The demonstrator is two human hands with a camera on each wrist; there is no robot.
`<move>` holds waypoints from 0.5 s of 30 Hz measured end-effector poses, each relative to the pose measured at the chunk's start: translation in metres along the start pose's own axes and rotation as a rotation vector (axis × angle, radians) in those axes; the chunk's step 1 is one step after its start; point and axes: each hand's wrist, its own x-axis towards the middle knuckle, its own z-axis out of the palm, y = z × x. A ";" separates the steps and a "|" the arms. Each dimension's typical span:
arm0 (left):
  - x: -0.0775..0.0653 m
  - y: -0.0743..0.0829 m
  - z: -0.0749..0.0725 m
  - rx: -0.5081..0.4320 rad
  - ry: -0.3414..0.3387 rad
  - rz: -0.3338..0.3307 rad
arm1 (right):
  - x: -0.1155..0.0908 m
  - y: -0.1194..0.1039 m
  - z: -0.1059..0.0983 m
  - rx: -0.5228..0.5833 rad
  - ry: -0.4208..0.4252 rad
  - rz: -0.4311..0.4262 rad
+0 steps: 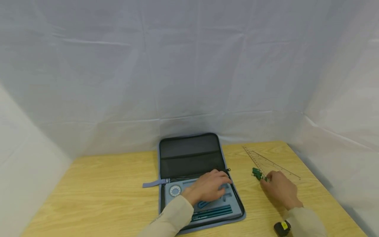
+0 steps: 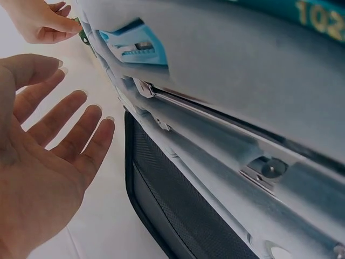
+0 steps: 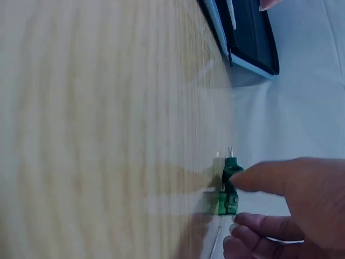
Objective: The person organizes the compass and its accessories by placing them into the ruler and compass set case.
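My left hand [image 1: 208,185] hovers over the open zip case [image 1: 242,213], fingers loosely spread and holding nothing. Its grey-blue tray [image 1: 168,204] bears a round white dial [image 1: 175,190], teal pencils [image 1: 211,214] and a bright blue plastic tool [image 2: 143,48]. A slim metal instrument [image 2: 215,114] lies in a slot there. To the right of the case, my right hand [image 1: 279,188] pinches a small green plastic piece [image 3: 230,186] with metal prongs, low over the table. Its fingers partly hide the piece in the head view.
A clear triangular ruler [image 1: 251,156] lies on the wooden table [image 1: 112,191] beyond my right hand. The case's black lid [image 1: 192,148] stands open near the white sheet wall [image 1: 177,82]. A blue strap [image 1: 152,184] sticks out leftward. A black-and-yellow object [image 1: 282,228] sits by my right sleeve.
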 end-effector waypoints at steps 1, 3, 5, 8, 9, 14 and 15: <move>-0.001 0.000 0.000 0.001 0.001 -0.001 | 0.001 -0.001 0.000 0.001 -0.002 -0.002; -0.003 -0.001 0.000 -0.003 0.004 0.001 | 0.001 -0.002 0.000 0.003 -0.013 0.002; -0.005 -0.002 -0.001 -0.006 0.012 0.001 | 0.002 -0.004 -0.001 0.004 -0.024 0.010; -0.008 -0.004 -0.002 -0.011 0.022 -0.004 | 0.003 -0.004 -0.002 0.019 -0.038 0.018; -0.008 -0.005 -0.003 -0.013 0.024 -0.009 | 0.004 -0.004 -0.002 0.024 -0.041 0.017; -0.011 -0.007 -0.004 -0.025 0.030 -0.013 | 0.005 -0.003 -0.003 0.065 -0.058 0.010; -0.012 -0.007 -0.004 -0.028 0.027 -0.012 | 0.004 -0.003 -0.003 0.068 -0.053 0.006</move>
